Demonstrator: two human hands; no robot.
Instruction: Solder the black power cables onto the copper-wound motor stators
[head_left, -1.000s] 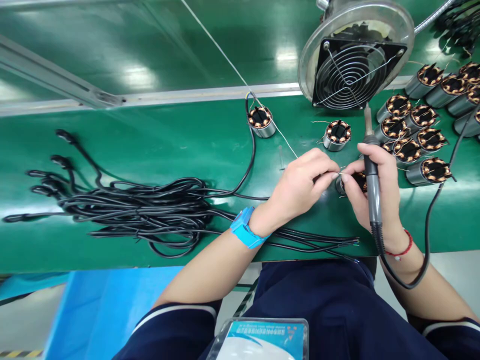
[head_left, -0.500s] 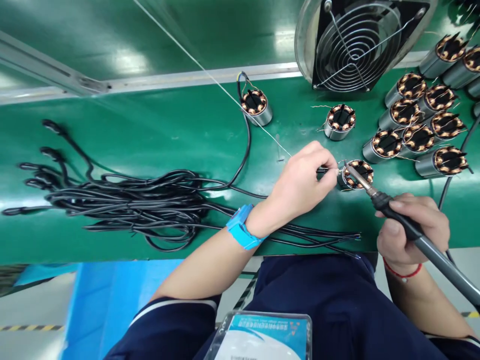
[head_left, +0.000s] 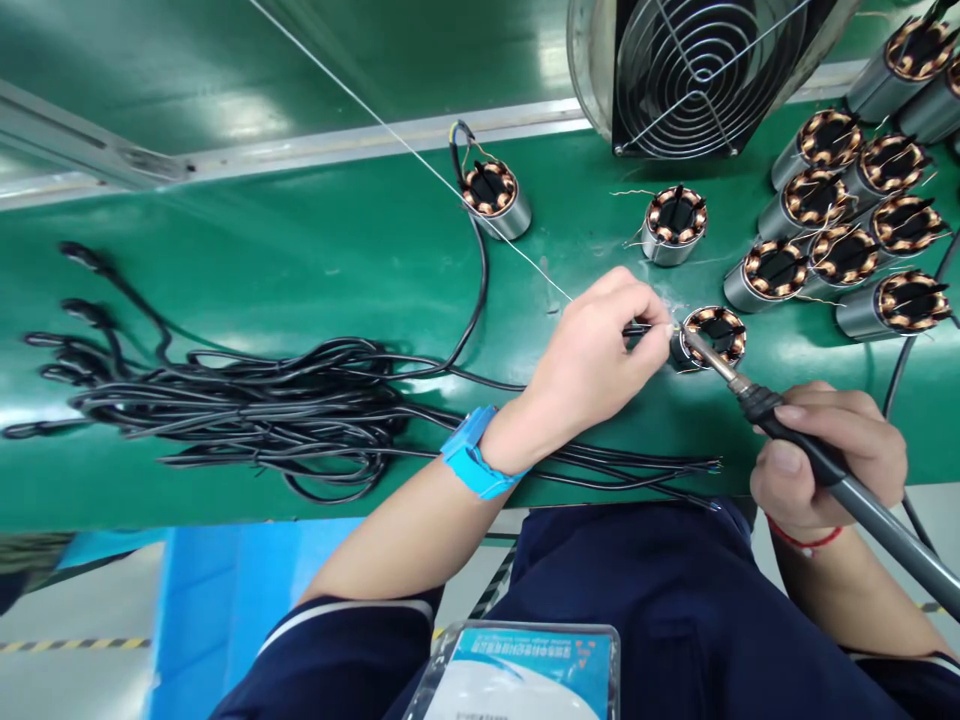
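My right hand (head_left: 829,460) is wrapped round a soldering iron (head_left: 814,455), its tip at the left rim of a motor stator (head_left: 724,335) with copper windings. Just left of that stator, my left hand (head_left: 611,350) pinches the end of a black cable and a thin strand of solder wire (head_left: 525,255). The strand runs up to the left from the fingers. Wisps of smoke seem to show near the tip. The exact joint between the fingertips and the iron is too small to make out.
A bundle of black cables (head_left: 300,390) lies left, with stripped ends (head_left: 709,465) near the table edge. A wired stator (head_left: 499,200) and a loose one (head_left: 675,225) stand behind. Several stators (head_left: 776,272) crowd the right, beside a fan with a wire guard (head_left: 697,80).
The soldering iron's tip has shifted slightly left and down, closer to the left fingertips. My view has moved a little; both hands keep their holds.
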